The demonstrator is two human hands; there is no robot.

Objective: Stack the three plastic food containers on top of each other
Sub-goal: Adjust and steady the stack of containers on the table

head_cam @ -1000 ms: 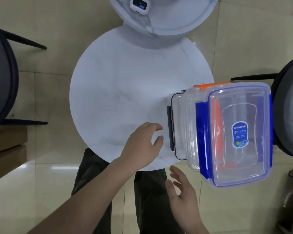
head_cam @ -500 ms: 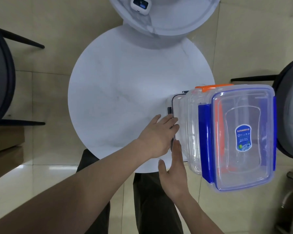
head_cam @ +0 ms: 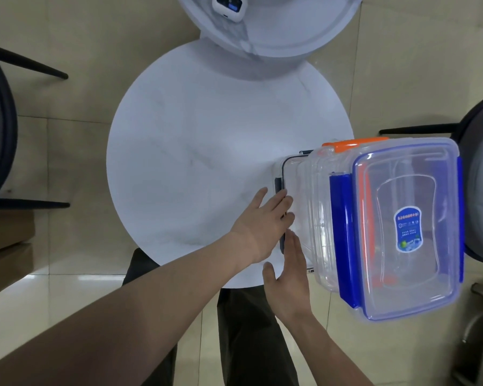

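On the right edge of the round table [head_cam: 195, 151], the three containers [head_cam: 388, 224] stood stacked; left hand [head_cam: 260, 221] and right hand [head_cam: 289, 277] pressed flat, fingers extended, against the bottom container's side, gripping nothing

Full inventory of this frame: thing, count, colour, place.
containers: 3, clear, clips blue, orange and dark, stacked at the table's right edge
label: 1, blue, on the top lid
round table: 1, white marble, centre
upper table: 1, white, top, overlapping the round one
device: 1, white with dark screen, on the upper table
chairs: 2, dark, left and right edges
floor: beige tile
left hand: flat against the stack's side
right hand: open, beside the stack's near corner
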